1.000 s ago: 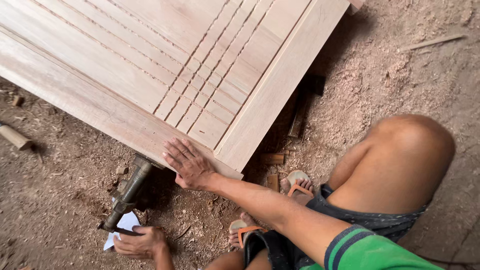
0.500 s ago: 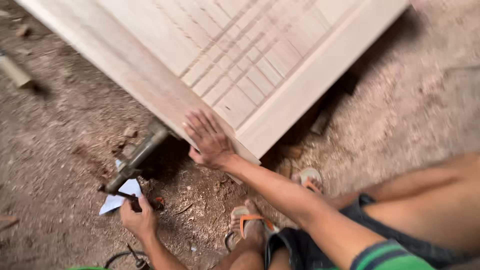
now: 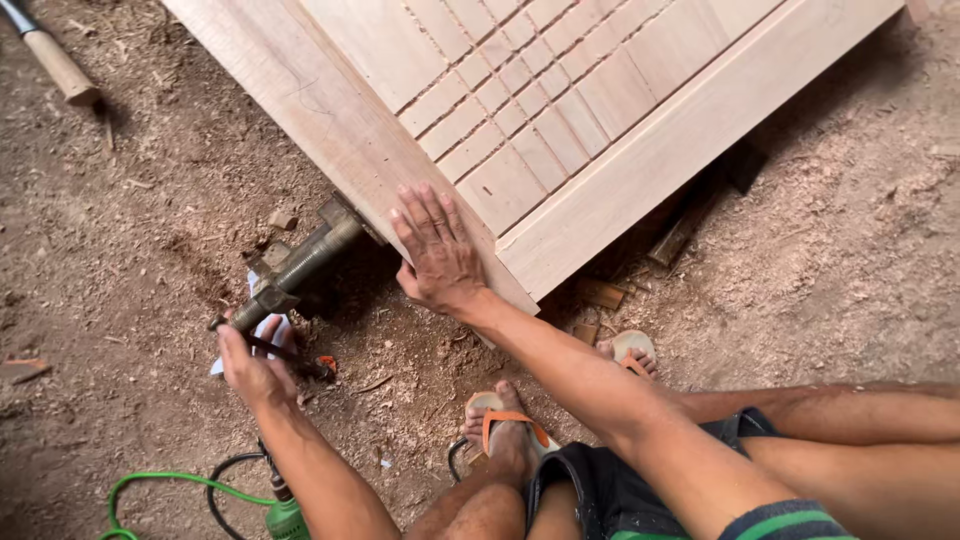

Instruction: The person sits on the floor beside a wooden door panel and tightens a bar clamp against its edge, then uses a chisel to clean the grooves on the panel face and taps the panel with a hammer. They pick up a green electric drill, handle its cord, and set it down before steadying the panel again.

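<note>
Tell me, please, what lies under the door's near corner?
Wood offcuts and sawdust show beneath the door; a clamp screw runs under its edge. The right hand and door cover the rest.

Pale wood, brown dust, flashes of green and orange

Pale tan door panel (image 3: 560, 110) with a grooved grid; rusty brown clamp (image 3: 295, 265); orange-strapped sandal (image 3: 505, 420); bright green hose (image 3: 160, 487) (black cable (image 3: 228, 472) beside); green-striped sleeve (image 3: 790, 522)

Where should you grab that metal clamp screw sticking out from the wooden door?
Probably at its free outer end, where the left hand already is. The clamp screw slants out from under the door toward the lower left, so come from that side; its inner end is tucked under the door edge.
</note>
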